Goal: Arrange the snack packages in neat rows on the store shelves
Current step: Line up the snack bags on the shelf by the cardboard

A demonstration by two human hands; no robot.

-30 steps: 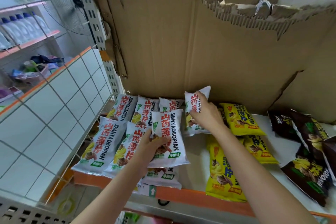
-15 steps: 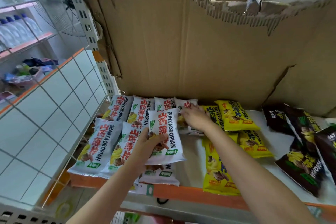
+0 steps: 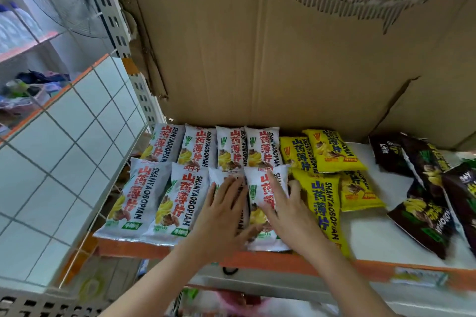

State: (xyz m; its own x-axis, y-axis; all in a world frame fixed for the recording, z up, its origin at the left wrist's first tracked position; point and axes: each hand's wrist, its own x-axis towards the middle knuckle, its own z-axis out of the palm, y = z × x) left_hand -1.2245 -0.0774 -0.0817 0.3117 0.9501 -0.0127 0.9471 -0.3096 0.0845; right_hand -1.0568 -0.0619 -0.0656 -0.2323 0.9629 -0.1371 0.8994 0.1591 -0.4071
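Corrugated cardboard [image 3: 257, 54] backs glossy white packets [image 3: 268, 203]; both hands [image 3: 224, 213] press flat, spread.

Snack packages [image 3: 164, 203] in two rows on shelf [image 3: 373, 234], cardboard [image 3: 257, 59] behind.

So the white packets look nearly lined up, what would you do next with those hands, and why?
Probably lift both hands off and turn to the yellow packets. The left hand and right hand lie flat on the last two front-row white packets, which now sit in line with their neighbours. The yellow ones overlap and lie at angles, so they look like the next untidy group.
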